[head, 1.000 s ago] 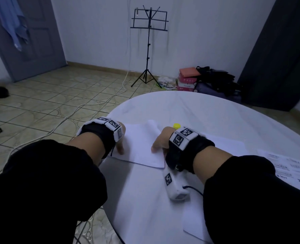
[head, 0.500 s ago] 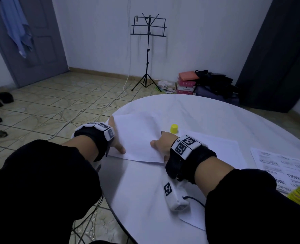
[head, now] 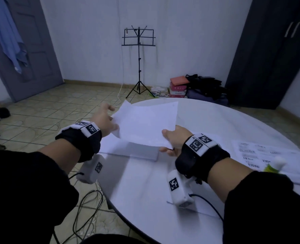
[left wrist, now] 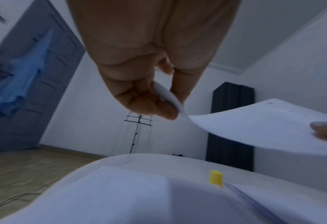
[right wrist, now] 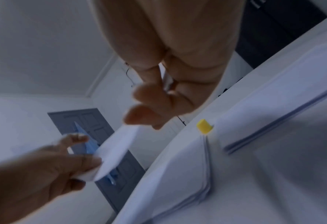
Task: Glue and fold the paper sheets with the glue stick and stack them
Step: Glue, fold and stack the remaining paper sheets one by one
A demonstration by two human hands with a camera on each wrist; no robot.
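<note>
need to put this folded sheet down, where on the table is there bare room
The far half of the table, beyond the held sheet, looks bare. Also a near strip between the folded sheet lying flat and the table's near edge. The right side is crowded: printed papers and the glue stick.

Home room, tiled floor (head: 40, 110), music stand (head: 138, 62), wardrobe (head: 268, 50)

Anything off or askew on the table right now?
Minor: the yellow cap stands alone on the table, off the glue stick, which lies uncapped on the printed sheets at right. Nothing spilled or torn.
</note>
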